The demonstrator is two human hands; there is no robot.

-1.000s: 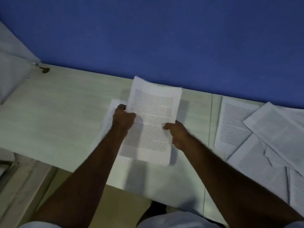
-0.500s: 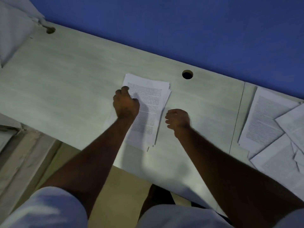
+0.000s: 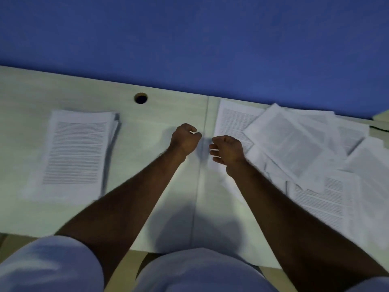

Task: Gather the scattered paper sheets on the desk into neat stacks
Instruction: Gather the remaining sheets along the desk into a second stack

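Head view, left to right. Far left on the counter [image 3: 147, 144]: the gathered stack [image 3: 75, 152] of printed sheets, flat, top page text up. Its right edge is slightly fanned, a few sheets peeking out, so not quite square. A round cable hole [image 3: 140, 98] sits in the counter behind it, near the blue wall [image 3: 189, 39].

Centre: my left hand [image 3: 185, 140], fingers curled in, holding nothing, hovering well apart from the stack. Just beside it my right hand [image 3: 226, 151], fingers loosely curled, also holding nothing, over the near edge of the scattered sheets [image 3: 294, 148]. Whether it touches the paper, I cannot tell; the frame is blurred.

Right: the scattered sheets lie overlapped at odd angles, some tilted across others, reaching to the frame's right edge. A dark object at the far right is too cut off to name.

Judgement: the step in hand is reaching for the next batch. To do it well, I would slide the nearest sheets together with flat fingers, lift a small batch from both side edges, tap it square on the counter, then lay it on the stack and true up that fanned edge. Taking too many at once risks creasing corners.
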